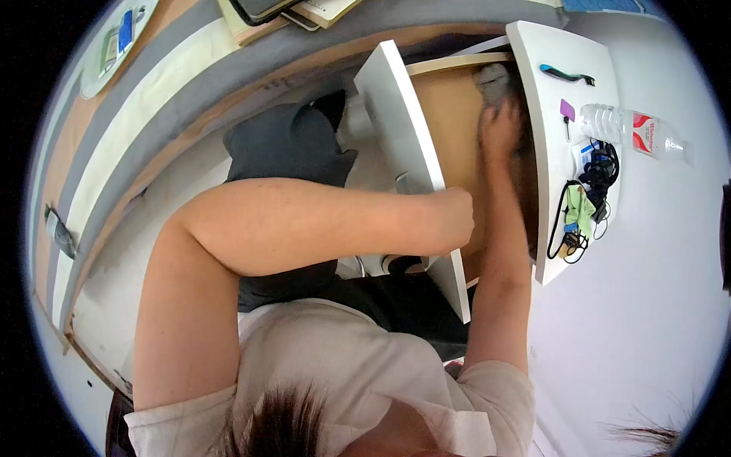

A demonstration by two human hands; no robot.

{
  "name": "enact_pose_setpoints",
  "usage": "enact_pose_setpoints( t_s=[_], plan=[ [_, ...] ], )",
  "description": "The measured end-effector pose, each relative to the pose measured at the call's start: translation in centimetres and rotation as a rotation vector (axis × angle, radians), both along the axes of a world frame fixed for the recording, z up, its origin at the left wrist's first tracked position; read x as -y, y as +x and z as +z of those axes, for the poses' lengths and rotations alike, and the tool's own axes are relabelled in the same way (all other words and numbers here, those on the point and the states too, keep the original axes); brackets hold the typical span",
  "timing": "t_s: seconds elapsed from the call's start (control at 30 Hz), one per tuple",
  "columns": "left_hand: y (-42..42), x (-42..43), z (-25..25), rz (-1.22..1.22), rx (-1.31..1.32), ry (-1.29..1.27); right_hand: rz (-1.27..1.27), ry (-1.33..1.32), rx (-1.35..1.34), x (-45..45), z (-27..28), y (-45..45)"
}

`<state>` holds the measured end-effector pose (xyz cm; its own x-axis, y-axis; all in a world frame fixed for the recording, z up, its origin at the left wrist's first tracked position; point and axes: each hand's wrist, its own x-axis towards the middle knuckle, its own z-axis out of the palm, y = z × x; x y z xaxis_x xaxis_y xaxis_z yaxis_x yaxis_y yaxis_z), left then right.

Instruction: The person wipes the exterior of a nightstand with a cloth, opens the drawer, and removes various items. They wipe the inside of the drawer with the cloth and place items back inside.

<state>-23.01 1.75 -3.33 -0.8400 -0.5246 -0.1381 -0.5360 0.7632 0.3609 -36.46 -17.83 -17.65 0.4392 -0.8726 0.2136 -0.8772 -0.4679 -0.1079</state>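
Observation:
A white drawer (411, 114) with a light wooden bottom stands pulled out of a white cabinet (537, 152). My left hand (453, 221) is closed over the top edge of the drawer's front panel, its fingers curled and partly hidden. Deep inside the drawer, my right hand (500, 129) has its fingers at a crumpled grey cloth bundle (495, 82) and appears to grip it. Shadow and slight blur cover these fingertips. Darker contents beside the right forearm are hard to make out.
On the cabinet top lie a blue-black razor (567, 75), a purple-headed key (567, 110), a clear plastic bottle (605, 122), black cables (600, 167) and a green cloth item (579, 209). A striped bed (175, 84) runs along the left, with notebooks (304, 11) on it.

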Motion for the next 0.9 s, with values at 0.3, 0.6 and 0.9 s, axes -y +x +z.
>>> enact_pose_setpoints(
  t_s=[0.3, 0.6, 0.9],
  plan=[
    [0.2, -0.6, -0.7, 0.073, -0.102, 0.035, 0.311, 0.251, -0.079, -9.8, 4.1, -7.0],
    [0.4, -0.6, -1.1, 0.096, -0.143, -0.005, 0.196, 0.344, -0.006, -16.4, 5.4, -7.3],
    [0.3, -0.5, -1.3, 0.071, -0.142, 0.005, -0.338, 0.190, -0.171, -11.7, 3.4, -12.6]
  ],
)
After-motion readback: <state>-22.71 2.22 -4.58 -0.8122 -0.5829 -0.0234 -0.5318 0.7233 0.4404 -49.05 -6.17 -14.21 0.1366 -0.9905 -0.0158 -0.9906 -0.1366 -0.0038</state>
